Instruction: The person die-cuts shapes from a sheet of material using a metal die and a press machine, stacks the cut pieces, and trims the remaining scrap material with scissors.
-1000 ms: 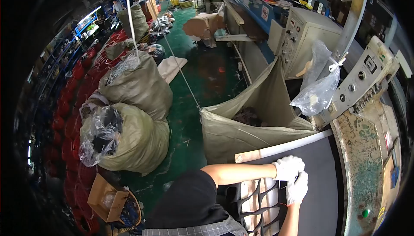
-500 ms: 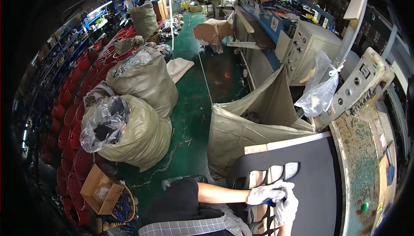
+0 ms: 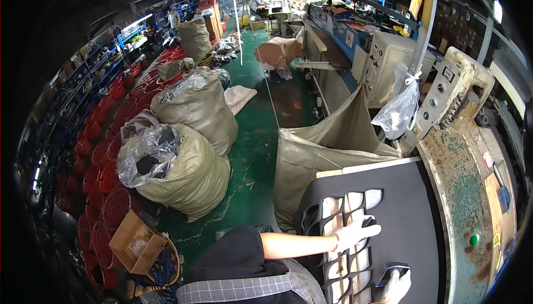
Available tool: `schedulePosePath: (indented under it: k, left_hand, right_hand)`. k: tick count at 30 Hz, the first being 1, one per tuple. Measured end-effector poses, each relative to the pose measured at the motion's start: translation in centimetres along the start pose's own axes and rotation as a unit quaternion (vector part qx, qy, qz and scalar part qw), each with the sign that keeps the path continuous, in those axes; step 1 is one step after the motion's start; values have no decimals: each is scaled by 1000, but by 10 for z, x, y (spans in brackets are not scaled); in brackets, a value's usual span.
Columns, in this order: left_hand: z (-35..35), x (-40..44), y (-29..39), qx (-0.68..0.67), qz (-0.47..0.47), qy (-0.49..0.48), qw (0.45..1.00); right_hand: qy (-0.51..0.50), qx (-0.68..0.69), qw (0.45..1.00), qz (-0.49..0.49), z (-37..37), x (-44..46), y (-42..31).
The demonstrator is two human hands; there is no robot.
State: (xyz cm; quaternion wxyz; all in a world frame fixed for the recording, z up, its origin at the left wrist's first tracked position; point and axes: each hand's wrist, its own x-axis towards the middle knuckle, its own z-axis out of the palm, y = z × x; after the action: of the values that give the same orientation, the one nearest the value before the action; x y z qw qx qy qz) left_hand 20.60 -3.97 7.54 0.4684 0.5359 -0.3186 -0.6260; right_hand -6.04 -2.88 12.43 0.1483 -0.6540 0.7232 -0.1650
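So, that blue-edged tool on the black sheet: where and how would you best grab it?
Probably take the blue-edged tool by its near right edge, coming down from above on that side. It lies on the black sheet, its rim seeming to stand up enough to pinch. The right hand has its fingers over that part.

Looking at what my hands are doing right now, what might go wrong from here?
Your right hand's grip has the blue-rimmed tool by one side, so it might slip and mark the dark sheet. Your left hand's grip is among the sheet's openings, where the material looks narrow and could tear if snagged.
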Motion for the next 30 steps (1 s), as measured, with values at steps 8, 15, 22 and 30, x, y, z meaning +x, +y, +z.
schedulePosePath:
  k: [8, 15, 22, 30]
  left_hand:
    - [20, -22, -1, 72, -141, -351, 923]
    - [-77, 18, 85, 576, 174, 139, 787]
    - [-137, 62, 70, 610, 113, 72, 781]
    - [-167, 121, 40, 589, 160, -27, 791]
  right_hand:
    - [-99, -36, 904, -414, 0, -4, -64]
    - [329, 76, 933, -122, -143, 209, 86]
    - [374, -270, 880, 112, -248, 286, 132]
    - [-78, -49, 857, -507, -32, 72, -61]
